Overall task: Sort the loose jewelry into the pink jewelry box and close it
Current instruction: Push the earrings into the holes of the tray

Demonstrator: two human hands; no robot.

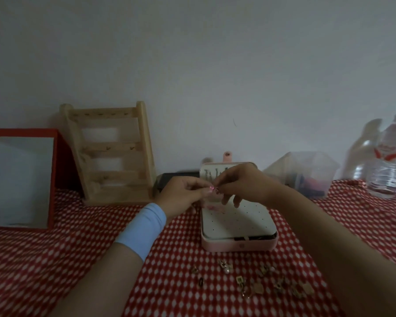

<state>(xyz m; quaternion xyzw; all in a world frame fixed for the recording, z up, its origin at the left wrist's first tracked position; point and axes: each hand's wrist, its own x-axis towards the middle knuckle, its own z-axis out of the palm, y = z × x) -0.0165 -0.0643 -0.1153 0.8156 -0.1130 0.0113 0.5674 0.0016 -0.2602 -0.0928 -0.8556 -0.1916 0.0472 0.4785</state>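
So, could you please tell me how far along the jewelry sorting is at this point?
Early, it seems. Done: the pink jewelry box stands open, its white perforated panel mostly bare. In hand: the left hand and right hand together pinch one small piece above the box. Left: many loose pieces lie on the tablecloth in front of it, and the lid is not yet shut.

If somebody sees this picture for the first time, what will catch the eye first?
In the middle, the left hand and the right hand pinch a small pink piece above the open pink jewelry box. Nearer the camera, loose jewelry lies scattered on the red-and-white cloth. At the back left stand a wooden rack and a red-framed mirror.
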